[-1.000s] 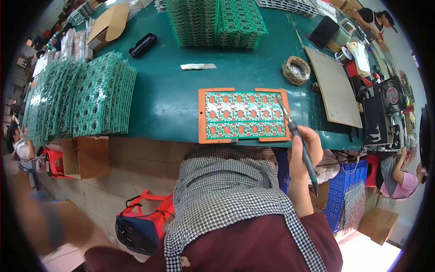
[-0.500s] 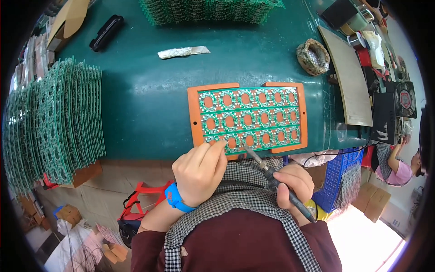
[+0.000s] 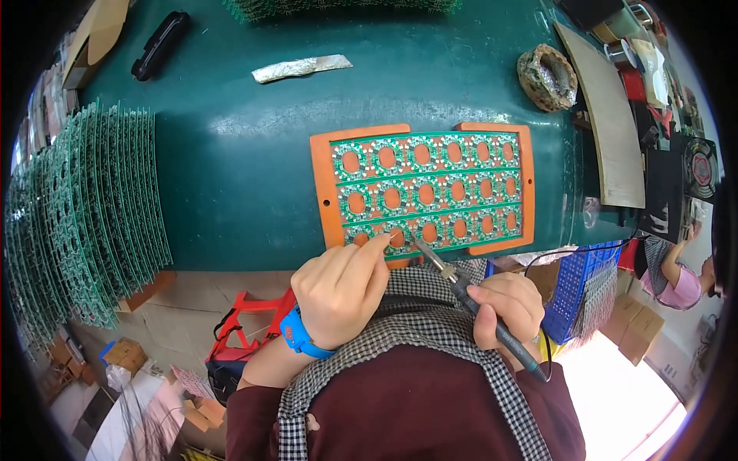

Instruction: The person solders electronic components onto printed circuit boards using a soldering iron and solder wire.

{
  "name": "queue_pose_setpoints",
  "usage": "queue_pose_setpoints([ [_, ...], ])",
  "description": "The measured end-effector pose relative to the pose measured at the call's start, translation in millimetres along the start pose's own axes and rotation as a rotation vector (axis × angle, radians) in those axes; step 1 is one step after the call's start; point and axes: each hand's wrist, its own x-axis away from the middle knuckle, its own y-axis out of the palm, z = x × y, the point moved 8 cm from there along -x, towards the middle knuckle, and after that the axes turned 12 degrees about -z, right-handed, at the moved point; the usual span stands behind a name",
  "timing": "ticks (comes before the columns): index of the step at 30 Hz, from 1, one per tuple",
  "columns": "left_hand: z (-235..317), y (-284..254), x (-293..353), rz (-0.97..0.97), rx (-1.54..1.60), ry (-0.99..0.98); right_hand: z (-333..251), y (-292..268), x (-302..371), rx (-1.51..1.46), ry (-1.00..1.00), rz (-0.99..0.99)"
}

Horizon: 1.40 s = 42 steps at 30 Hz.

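A green circuit board panel (image 3: 442, 182) with rows of oval cutouts lies in an orange fixture frame (image 3: 330, 196) at the table's near edge. In my right hand (image 3: 507, 309) is a soldering iron (image 3: 461, 290), its metal tip pointing up and left to the panel's bottom row. My left hand (image 3: 342, 290), with a blue band at the wrist, rests over the panel's lower left part. Its thumb and forefinger are pinched together close to the iron's tip. What they pinch is too small to make out.
Stacks of green circuit panels stand at the left (image 3: 104, 207) and the far edge. A crumpled foil strip (image 3: 302, 68), a black elongated object (image 3: 160, 46) and a rough stone-like bowl (image 3: 547, 77) lie on the green table. A board (image 3: 603, 123) leans right. Another person (image 3: 676, 273) sits far right.
The view has shifted slightly, moving the table things in the picture. My left fingers have come a little to the right along the bottom row, and the iron's tip stays close by.
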Motion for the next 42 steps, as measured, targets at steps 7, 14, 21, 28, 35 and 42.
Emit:
queue_pose_setpoints([
  [7, 0, 2, 0, 0.019, 0.048, 0.006, 1, 4, -3, -0.004, -0.002, 0.008],
  [14, 6, 3, -1, -0.043, -0.056, 0.011, -1, 5, -3, 0.007, 0.004, 0.013],
  [21, -1, -6, 7, 0.019, -0.056, -0.028, -4, -1, 9, 0.01, -0.001, 0.069],
  [28, -7, -3, 14, 0.002, 0.039, -0.043, -6, 12, -3, -0.039, -0.02, 0.029],
  [35, -6, -2, 14, 0.005, -0.025, -0.026, -5, 17, -3, -0.035, -0.021, 0.022],
  [42, -4, -9, 12, 0.014, -0.073, 0.014, -7, 14, -3, -0.006, -0.087, -0.007],
])
